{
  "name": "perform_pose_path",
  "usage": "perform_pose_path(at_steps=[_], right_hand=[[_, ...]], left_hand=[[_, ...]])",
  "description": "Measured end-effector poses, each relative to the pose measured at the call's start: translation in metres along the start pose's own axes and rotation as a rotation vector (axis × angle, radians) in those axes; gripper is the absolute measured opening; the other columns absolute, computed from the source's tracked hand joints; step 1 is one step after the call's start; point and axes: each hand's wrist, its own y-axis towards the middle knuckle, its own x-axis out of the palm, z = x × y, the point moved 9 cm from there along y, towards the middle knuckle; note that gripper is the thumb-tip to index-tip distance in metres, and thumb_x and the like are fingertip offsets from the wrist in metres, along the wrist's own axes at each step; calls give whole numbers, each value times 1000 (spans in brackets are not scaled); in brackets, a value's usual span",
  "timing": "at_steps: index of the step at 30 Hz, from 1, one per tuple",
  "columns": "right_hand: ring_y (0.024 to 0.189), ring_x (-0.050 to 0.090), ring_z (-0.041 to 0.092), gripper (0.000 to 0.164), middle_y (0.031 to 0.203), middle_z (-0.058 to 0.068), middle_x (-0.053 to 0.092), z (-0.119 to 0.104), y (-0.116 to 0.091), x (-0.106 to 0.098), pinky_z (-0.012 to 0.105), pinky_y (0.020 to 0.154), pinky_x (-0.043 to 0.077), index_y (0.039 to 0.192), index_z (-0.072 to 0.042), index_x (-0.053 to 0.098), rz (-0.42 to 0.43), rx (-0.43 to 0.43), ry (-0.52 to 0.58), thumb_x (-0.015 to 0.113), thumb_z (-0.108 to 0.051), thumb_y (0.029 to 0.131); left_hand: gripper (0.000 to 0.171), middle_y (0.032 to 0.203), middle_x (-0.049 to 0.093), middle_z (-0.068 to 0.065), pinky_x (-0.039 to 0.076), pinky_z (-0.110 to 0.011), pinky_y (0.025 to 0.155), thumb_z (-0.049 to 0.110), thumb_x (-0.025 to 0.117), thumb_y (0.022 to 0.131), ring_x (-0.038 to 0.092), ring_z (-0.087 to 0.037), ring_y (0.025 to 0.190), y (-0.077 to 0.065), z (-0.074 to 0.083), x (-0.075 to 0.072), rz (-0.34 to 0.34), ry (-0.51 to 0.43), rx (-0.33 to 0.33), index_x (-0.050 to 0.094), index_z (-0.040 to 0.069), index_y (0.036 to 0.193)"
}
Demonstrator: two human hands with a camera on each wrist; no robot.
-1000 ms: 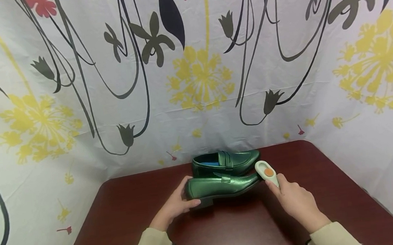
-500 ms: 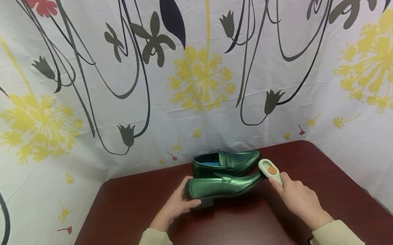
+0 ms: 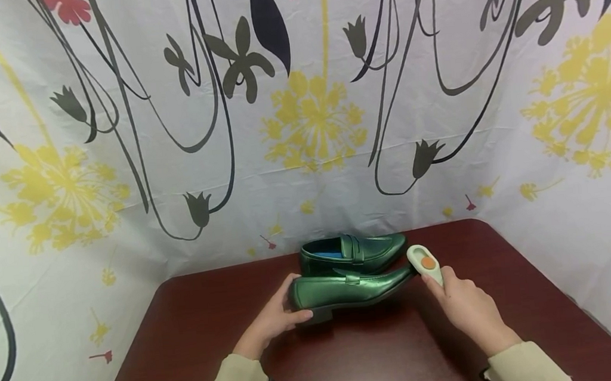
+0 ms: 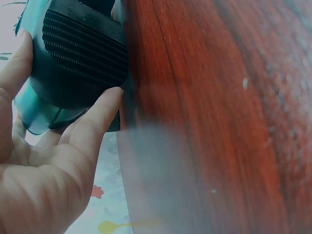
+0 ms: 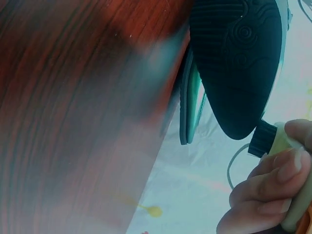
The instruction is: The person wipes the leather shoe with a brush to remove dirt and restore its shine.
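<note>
In the head view my left hand (image 3: pixel 270 322) grips the heel of a shiny green loafer (image 3: pixel 335 290), which is tilted with its toe raised to the right. The left wrist view has the thumb and fingers around the ridged black heel (image 4: pixel 78 58). My right hand (image 3: pixel 468 306) holds a small brush with a pale green handle (image 3: pixel 417 256) and an orange button. Its dark bristles (image 5: pixel 263 139) are right at the toe tip, beside the patterned black sole (image 5: pixel 234 73). A matching loafer (image 3: pixel 380 249) with a blue insole stands just behind.
Both shoes are toward the back of a dark red-brown wooden table (image 3: pixel 209 341), whose far edge lies close behind them. White fabric with a flower print (image 3: pixel 311 196) hangs at the back and both sides.
My right hand has moved slightly to the right with the brush, out along the loafer's toe. The left hand keeps its grip on the heel, and the second loafer stays put.
</note>
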Motion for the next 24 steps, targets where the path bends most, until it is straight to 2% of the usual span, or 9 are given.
perform_pose_path(at_steps=[5, 13, 24], right_hand=[[59, 58, 26, 77, 72, 11, 59, 5, -3, 1, 41, 47, 40, 128, 5, 42, -19, 19, 17, 29, -67, 103], [57, 57, 26, 73, 69, 11, 57, 2, 0, -7, 41, 46, 39, 124, 5, 43, 13, -3, 13, 29, -64, 104], [61, 60, 28, 70, 72, 12, 58, 0, 3, 0, 43, 48, 41, 121, 3, 45, -5, 3, 16, 31, -64, 104]], left_hand=[[75, 148, 48, -12, 56, -55, 86, 32, 83, 85, 57, -36, 125, -1, 1, 0, 0, 12, 7, 37, 47, 143], [74, 149, 48, -11, 55, -55, 88, 31, 82, 86, 56, -37, 127, 0, 2, -1, 0, 7, 9, 37, 47, 143], [76, 149, 47, -13, 55, -59, 88, 30, 82, 86, 56, -37, 126, -1, 3, 1, 3, 6, 5, 37, 45, 145]])
